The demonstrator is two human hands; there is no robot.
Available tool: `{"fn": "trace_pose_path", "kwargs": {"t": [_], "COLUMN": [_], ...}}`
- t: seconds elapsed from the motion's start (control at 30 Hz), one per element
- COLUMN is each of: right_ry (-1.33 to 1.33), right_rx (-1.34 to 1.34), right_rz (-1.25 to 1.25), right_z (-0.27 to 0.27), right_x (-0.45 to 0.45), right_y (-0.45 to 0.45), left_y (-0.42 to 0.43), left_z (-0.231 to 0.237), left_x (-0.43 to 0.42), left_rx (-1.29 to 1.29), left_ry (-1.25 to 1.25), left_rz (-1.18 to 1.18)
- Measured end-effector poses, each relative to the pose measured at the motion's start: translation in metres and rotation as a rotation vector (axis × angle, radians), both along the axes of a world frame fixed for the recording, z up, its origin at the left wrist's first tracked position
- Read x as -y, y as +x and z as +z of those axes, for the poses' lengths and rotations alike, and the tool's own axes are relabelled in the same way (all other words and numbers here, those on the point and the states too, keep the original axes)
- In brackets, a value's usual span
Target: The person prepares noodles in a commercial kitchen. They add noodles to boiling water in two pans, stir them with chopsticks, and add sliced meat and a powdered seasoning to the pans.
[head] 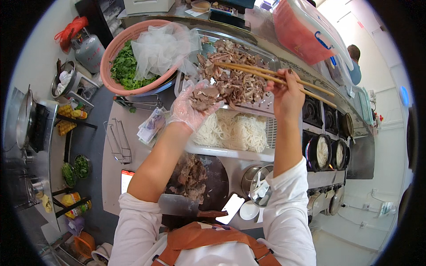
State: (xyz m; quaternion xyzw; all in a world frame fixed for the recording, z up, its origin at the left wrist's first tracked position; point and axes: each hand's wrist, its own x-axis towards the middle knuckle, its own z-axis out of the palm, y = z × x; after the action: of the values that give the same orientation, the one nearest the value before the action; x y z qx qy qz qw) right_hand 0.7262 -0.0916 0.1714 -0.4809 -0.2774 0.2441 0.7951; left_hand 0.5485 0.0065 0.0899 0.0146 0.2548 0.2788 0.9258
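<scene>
My left hand (188, 109) wears a clear plastic glove and cups a small pile of cooked meat slices (203, 98), palm up. Long wooden chopsticks (271, 74) are held in my bare right hand (289, 91). Their tips rest at the sliced meat (243, 79) heaped in a metal tray (271, 61). Directly below that tray, white noodles (233, 129) fill a white plastic tray (229, 152). Nearer my body, chunks of cooked meat (191, 179) lie on a dark round chopping board (218, 176). A cleaver (178, 205) lies at the board's near edge.
A pink basket (108, 63) holds leafy herbs (124, 68) and a plastic bag (159, 50). Banknotes (151, 126) and a wire rack (118, 143) lie to the left. At right, pots of noodles (322, 151) stand over flames. A lit phone (231, 208) lies near a white dish (249, 210).
</scene>
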Motion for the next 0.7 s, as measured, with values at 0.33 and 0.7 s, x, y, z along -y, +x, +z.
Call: {"fn": "trace_pose_path", "kwargs": {"t": [0.33,0.7], "right_ry": [-0.029,0.071], "right_rx": [0.046,0.016], "right_rz": [0.033,-0.549], "right_z": [0.012,0.015], "right_x": [0.128,0.432], "right_y": [-0.019,-0.008], "left_y": [0.012,0.137], "left_z": [0.030,0.088], "left_x": [0.075,0.250], "left_rx": [0.028,-0.256], "left_ry": [0.145,0.448], "left_rz": [-0.186,-0.607]}}
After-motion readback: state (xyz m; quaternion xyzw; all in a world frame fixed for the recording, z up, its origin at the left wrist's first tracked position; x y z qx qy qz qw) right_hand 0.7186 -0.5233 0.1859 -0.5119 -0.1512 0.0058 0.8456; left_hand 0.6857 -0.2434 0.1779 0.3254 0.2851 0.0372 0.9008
